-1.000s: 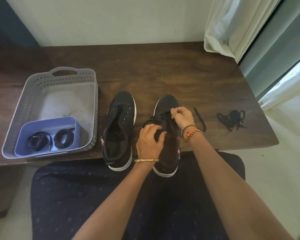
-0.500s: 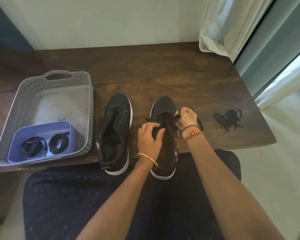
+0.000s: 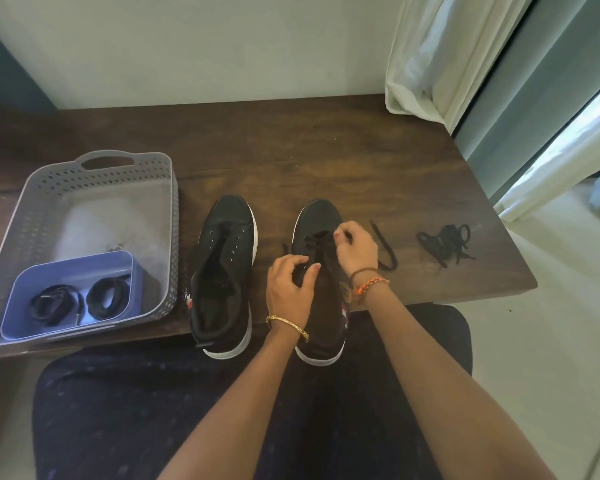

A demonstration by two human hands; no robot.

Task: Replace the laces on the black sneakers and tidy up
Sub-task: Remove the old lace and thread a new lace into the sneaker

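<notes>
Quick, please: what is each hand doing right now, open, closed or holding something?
Left hand: fingers curled on the right sneaker.
Right hand: fingers pinch the lace.

Two black sneakers (image 3: 226, 271) (image 3: 321, 216), two coiled laces (image 3: 54, 304) (image 3: 109, 297), one blue tub (image 3: 25, 289), one grey basket (image 3: 94, 174), one loose lace pile (image 3: 444, 242) near the tabletop's right edge

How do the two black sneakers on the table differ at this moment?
The left sneaker has bare eyelets and no lace; the right sneaker has a black lace through its front eyelets. The left sneaker sits untouched, while the left hand and right hand work on the right sneaker, pinching the lace. Both are black with white soles, toes pointing away, heels overhanging the table edge.
</notes>
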